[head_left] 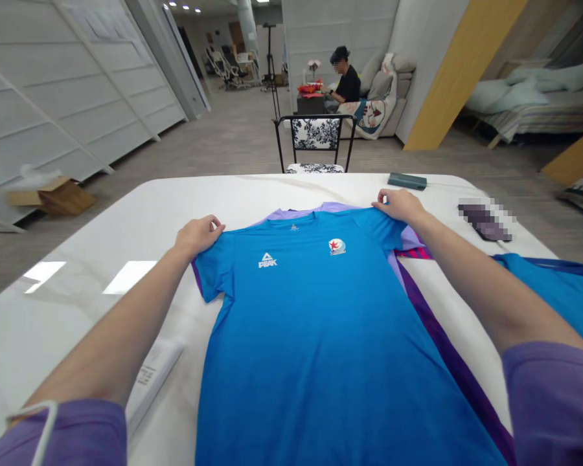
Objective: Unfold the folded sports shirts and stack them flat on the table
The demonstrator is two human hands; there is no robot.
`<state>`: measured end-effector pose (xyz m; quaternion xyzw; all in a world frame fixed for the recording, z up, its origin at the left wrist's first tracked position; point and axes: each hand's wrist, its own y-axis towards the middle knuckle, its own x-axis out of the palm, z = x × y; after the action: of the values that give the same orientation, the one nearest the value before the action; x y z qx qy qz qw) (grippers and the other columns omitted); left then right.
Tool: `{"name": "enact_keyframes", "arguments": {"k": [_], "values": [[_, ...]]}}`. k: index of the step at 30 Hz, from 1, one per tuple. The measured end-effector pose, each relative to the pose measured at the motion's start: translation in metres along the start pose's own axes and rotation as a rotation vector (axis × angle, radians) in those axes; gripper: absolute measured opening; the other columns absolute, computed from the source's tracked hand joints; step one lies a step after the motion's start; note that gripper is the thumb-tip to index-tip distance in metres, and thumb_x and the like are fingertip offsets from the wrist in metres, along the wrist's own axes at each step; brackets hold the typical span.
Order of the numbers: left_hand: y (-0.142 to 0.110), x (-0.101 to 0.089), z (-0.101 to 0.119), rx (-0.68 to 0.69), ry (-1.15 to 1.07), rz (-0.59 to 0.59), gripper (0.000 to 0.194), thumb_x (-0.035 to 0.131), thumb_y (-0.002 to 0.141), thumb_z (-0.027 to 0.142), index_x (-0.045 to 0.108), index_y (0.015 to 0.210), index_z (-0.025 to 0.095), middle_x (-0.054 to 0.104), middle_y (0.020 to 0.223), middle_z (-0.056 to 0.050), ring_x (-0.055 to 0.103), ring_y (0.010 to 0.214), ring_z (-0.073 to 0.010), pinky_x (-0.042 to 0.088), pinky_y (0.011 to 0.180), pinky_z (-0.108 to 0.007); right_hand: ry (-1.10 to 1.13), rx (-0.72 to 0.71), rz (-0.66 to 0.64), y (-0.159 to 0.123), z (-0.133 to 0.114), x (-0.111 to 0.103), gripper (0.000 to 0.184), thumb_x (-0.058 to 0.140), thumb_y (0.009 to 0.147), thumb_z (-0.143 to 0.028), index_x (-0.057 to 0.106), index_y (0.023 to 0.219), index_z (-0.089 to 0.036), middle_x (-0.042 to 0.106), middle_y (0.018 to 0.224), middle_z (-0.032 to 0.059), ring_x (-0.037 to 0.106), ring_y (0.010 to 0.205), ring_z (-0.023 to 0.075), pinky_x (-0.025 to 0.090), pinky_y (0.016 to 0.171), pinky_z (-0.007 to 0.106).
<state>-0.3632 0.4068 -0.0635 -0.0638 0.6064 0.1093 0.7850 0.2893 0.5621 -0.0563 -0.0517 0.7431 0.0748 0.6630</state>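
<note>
A blue T-shirt (301,323) lies spread front side up, its collar toward the far side of the white table (175,200). White PEAK lettering and a round badge mark its chest. At the shirt's left shoulder seam, my left hand (197,235) pinches the fabric between thumb and fingers. My right hand (399,203) grips the cloth at the other shoulder, near the top of the sleeve. Beneath the blue shirt lies a purple garment (437,336), showing along the right side and behind the collar.
Another blue garment (554,291) lies at the table's right. A phone (486,221) and a dark green power bank (407,181) rest at the far right. A white box (150,375) is under my left forearm. Beyond the table stand a chair (315,136) and a seated person (346,81).
</note>
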Motion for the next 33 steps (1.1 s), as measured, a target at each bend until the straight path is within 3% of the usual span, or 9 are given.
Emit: {"name": "enact_keyframes", "arguments": {"k": [5,8,14,16,20,23,26,29,33], "values": [[-0.03,0.001,0.013,-0.015,0.051,0.11,0.057,0.048,0.109,0.065,0.074,0.132,0.019,0.076,0.133,-0.022,0.07,0.13,-0.0437,0.054,0.114,-0.058,-0.074,-0.015,0.099,-0.026,-0.018,0.002,0.074,0.047,0.112,-0.075,0.07,0.149,-0.016,0.067,0.153,0.0298,0.059,0.144,0.0496,0.039,0.123,0.067],[-0.075,0.012,0.04,0.123,0.023,0.122,0.063,0.042,0.112,0.068,0.068,0.15,0.024,0.068,0.155,-0.018,0.063,0.147,-0.0388,0.048,0.127,-0.053,-0.007,-0.139,0.117,-0.067,-0.039,0.012,0.077,0.04,0.113,-0.072,0.059,0.167,-0.02,0.057,0.17,0.0254,0.051,0.154,0.0497,0.036,0.13,0.068],[-0.153,0.036,0.098,0.255,0.033,-0.16,0.087,0.047,0.106,0.085,0.052,0.176,0.034,0.048,0.184,-0.012,0.04,0.172,-0.0447,0.033,0.139,-0.067,-0.05,-0.236,-0.148,-0.15,-0.06,0.012,0.083,0.033,0.113,-0.077,0.045,0.18,-0.031,0.044,0.186,0.0129,0.04,0.171,0.0434,0.019,0.144,0.067],[-0.17,0.034,0.112,0.222,0.044,-0.171,0.09,0.047,0.105,0.084,0.049,0.179,0.032,0.037,0.19,-0.015,0.027,0.177,-0.051,0.025,0.138,-0.079,-0.063,-0.205,-0.083,-0.176,-0.045,-0.01,0.085,0.032,0.114,-0.075,0.038,0.184,-0.027,0.043,0.186,0.0156,0.04,0.172,0.0419,0.017,0.145,0.066],[-0.225,0.022,0.138,0.279,-0.002,-0.093,0.096,0.04,0.11,0.08,0.026,0.188,0.026,0.018,0.195,-0.016,0.01,0.182,-0.049,0.021,0.139,-0.082,-0.089,-0.056,0.01,-0.256,0.039,-0.068,0.086,0.037,0.113,-0.077,0.048,0.177,-0.02,0.058,0.172,0.0232,0.057,0.158,0.0435,0.041,0.134,0.06],[-0.287,0.013,0.157,0.505,-0.12,-0.129,0.096,0.042,0.111,0.081,0.02,0.189,0.029,0.029,0.193,-0.014,0.024,0.18,-0.0437,0.032,0.141,-0.07,-0.183,0.281,-0.041,-0.349,0.12,-0.09,0.085,0.048,0.111,-0.078,0.058,0.166,-0.013,0.061,0.165,0.0283,0.062,0.15,0.0459,0.049,0.123,0.061],[-0.342,0.002,0.186,0.709,-0.191,-0.367,0.098,0.049,0.109,0.083,0.02,0.189,0.034,0.046,0.186,-0.013,0.051,0.167,-0.0408,0.049,0.132,-0.057,-0.234,0.613,-0.077,-0.441,0.176,-0.083,0.086,0.054,0.109,-0.078,0.062,0.156,-0.007,0.058,0.162,0.0348,0.06,0.15,0.0511,0.05,0.119,0.063],[-0.38,-0.01,0.235,0.797,-0.234,-0.456,0.096,0.054,0.109,0.081,0.026,0.188,0.034,0.059,0.176,-0.012,0.064,0.156,-0.0404,0.057,0.123,-0.052,-0.169,0.649,-0.067,-0.502,0.191,-0.068,0.06,0.045,0.117,-0.061,0.068,0.142,-0.011,0.065,0.152,0.0306,0.064,0.143,0.045,0.051,0.116,0.057],[-0.428,-0.019,0.307,0.811,-0.448,-0.415,0.089,0.055,0.109,0.08,0.043,0.182,0.032,0.064,0.172,-0.013,0.064,0.155,-0.0401,0.056,0.124,-0.051,0.071,0.466,0.162,-0.544,0.163,-0.072,0.04,0.044,0.118,-0.05,0.068,0.116,-0.019,0.073,0.125,0.0186,0.07,0.122,0.0326,0.054,0.111,0.047]]}}
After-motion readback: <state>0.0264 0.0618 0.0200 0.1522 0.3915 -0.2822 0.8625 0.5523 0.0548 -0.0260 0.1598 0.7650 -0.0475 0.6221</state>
